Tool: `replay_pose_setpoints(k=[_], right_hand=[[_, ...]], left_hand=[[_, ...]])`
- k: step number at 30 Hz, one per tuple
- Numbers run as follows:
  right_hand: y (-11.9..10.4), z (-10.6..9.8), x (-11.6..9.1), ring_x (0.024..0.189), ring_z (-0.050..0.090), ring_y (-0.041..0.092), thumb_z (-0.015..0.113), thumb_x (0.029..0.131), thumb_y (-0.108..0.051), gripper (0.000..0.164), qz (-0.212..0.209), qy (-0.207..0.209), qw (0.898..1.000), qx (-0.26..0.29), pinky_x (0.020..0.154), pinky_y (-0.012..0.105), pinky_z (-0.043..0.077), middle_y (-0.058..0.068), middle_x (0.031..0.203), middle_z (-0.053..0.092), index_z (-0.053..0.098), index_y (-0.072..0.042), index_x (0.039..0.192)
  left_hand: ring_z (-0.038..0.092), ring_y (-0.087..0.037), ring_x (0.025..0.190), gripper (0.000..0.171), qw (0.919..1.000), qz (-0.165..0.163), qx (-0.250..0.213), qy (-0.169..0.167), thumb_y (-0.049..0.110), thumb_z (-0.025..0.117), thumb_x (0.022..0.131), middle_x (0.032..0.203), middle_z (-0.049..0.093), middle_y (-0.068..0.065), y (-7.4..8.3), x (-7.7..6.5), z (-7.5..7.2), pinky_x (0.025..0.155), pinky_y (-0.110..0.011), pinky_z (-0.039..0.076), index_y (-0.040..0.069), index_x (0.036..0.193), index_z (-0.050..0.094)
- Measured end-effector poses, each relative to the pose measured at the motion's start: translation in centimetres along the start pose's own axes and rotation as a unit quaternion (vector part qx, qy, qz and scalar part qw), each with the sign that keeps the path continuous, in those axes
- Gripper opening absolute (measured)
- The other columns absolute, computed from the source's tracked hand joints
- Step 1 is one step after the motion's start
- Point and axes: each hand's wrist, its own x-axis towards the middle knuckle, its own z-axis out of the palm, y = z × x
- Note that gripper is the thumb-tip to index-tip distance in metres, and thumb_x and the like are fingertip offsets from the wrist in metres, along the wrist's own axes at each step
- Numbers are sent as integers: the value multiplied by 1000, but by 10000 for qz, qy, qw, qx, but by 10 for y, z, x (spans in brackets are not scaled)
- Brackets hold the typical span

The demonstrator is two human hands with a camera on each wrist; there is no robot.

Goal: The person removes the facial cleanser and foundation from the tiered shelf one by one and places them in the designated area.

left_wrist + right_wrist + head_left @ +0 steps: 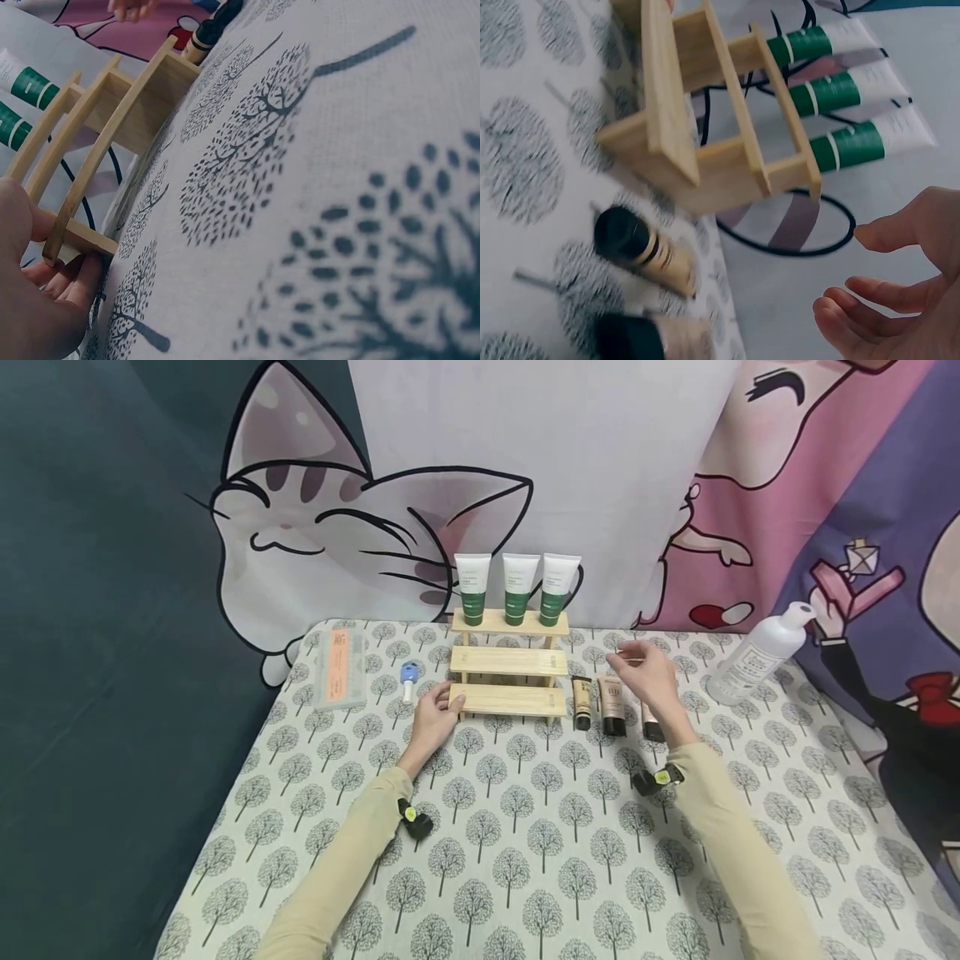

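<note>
A three-step wooden display stand stands at the back of the table. Three white-and-green squeeze tubes are upright in a row on its top step. My left hand grips the left end of the lowest step, and the left wrist view shows the thumb above the board with fingers below. To the right of the stand, my right hand is raised over the cosmetic tubes, fingers loosely bent and holding nothing. Below it lie a gold tube, a pinkish tube and another black-capped tube, partly hidden.
A white pump bottle stands at the right, tilted in the head view. Left of the stand lie a small blue-and-white item and a clear flat case with an orange label. A tree-print cloth covers the table; printed curtains hang behind.
</note>
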Motion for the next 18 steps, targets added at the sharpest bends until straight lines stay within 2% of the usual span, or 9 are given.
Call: replay_pose_setpoints(k=[11,18], right_hand=[[-33,26,20,128,59,37,66,97,-26,52,-296,-75,9986,436,109,49,51,22,138,61,53,-2,141],[-51,42,34,130,58,36,68,96,-23,53,-398,142,9951,897,111,46,50,21,141,59,52,-3,143]], left_hand=[[62,-35,124,54,10000,8,-44,1,18,67,96,134,64,-22,0,-1,0,109,-42,52,1,145,50],[62,-34,124,54,10000,-50,35,4,19,67,97,134,64,-20,-1,0,0,109,-42,52,4,146,50]])
